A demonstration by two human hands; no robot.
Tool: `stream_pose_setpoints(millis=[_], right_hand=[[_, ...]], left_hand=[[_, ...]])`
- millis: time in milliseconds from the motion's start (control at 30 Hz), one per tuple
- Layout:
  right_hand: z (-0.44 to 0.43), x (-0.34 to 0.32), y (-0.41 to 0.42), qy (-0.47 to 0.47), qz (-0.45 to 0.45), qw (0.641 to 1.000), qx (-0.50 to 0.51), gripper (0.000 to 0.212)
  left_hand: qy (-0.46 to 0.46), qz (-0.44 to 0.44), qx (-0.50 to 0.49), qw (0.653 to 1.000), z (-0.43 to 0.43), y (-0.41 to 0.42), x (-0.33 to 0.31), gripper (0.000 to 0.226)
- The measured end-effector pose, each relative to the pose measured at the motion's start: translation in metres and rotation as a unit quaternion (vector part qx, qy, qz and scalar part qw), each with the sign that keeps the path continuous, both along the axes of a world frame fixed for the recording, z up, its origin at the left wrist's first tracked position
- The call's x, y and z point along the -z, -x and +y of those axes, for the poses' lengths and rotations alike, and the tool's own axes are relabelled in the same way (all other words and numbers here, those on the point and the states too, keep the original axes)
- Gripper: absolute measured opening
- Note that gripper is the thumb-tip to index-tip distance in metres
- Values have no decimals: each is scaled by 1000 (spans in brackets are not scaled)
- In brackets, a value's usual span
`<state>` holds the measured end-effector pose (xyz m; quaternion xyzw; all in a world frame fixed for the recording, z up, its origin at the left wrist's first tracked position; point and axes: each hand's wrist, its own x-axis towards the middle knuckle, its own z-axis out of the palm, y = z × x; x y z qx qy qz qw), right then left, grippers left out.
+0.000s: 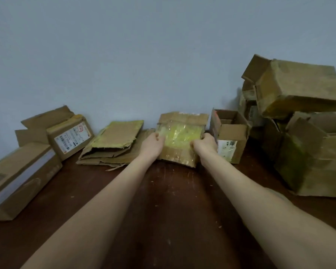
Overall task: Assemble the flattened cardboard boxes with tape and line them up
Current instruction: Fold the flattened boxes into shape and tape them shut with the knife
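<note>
A small cardboard box with yellowish tape on its face [180, 138] sits at the back of the dark wooden table, near the wall. My left hand [152, 145] grips its left edge and my right hand [204, 145] grips its right edge, fingers curled over the sides. A stack of flattened cardboard boxes [113, 146] lies just to the left of it. An assembled small box with open top flaps [229, 134] stands right beside it on the right.
Two closed boxes sit at the left: a labelled box [70, 136] and a long box [21, 179] at the table's left edge. A pile of larger worn boxes [303, 123] fills the right side. The blue-grey wall [144, 55] backs the table [173, 200].
</note>
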<state>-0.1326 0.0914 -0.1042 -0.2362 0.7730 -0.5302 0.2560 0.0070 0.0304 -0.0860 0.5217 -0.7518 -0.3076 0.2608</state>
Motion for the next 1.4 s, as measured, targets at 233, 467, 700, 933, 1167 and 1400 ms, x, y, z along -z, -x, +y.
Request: stream_pose_setpoints(millis=[233, 467, 700, 933, 1167, 1400], right_hand=[[55, -43, -21, 89, 77, 989, -88, 35], [136, -41, -56, 123, 132, 952, -247, 68], [167, -5, -98, 44, 290, 922, -251, 87], [169, -13, -96, 99, 337, 893, -282, 91], [160, -23, -87, 60, 378, 859, -341, 59], [160, -24, -85, 225, 148, 915, -301, 66]], left_hand=[[-21, 196, -18, 980, 37, -35, -28, 118], [16, 204, 37, 978, 103, -82, -19, 115], [-28, 210, 93, 973, 144, -123, 14, 80], [44, 270, 57, 960, 152, -143, 5, 104], [98, 241, 81, 962, 148, -140, -5, 71], [114, 276, 34, 954, 144, -138, -9, 35]])
